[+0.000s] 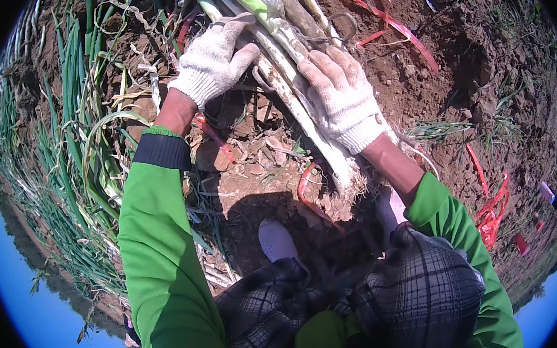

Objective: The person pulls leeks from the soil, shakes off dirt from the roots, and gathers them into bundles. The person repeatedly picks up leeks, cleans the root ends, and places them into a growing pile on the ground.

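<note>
A bundle of thick green onions (297,107) lies slantwise before me, its white shanks pointing towards my feet and its green ends running out past the top edge. Muddy roots (354,186) hang at the near end. My left hand (216,60), in a white knitted glove, grips the bundle's left side, thumb and forefinger over the stalks; its other fingers are partly hidden. Lower down on the right, my gloved right hand (344,96) lies over the shanks with curled fingers. A thin dark curved strand (261,80) shows beside the stalks near my left hand.
Rows of green onions (83,156) lie along the left. Red plastic tape (394,19) lies at upper right, with a short strip (305,191) by the roots and a tangle (493,220) at right. My shoe (276,239) stands on cloddy soil (258,171).
</note>
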{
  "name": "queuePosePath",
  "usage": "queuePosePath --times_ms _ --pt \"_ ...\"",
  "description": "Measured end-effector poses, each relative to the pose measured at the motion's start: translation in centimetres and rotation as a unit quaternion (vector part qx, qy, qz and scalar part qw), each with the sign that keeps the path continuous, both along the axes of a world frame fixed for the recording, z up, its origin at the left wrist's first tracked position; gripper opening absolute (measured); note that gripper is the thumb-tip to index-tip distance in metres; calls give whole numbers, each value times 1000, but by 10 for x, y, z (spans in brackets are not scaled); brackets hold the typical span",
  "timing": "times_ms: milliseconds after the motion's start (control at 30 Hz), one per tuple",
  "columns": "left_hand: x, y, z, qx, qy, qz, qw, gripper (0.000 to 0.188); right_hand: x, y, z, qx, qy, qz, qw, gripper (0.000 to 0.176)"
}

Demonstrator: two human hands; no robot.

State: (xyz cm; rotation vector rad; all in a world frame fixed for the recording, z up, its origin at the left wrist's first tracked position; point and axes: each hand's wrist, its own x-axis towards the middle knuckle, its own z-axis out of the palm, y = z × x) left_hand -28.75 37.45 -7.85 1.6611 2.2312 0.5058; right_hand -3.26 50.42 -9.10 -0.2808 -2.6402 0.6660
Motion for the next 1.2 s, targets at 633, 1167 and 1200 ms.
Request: queuePosePath --times_ms 633,1167,1200 --pt "12 14 -12 74 314 -38 946 41 -1 0 -1 7 -1 4 1000 56" --pt "10 18 16 -35 277 -95 956 40 5 -2 12 39 -107 60 992 43" --pt "10 20 13 -30 282 -89 955 39 6 -2 13 44 -120 55 990 43"
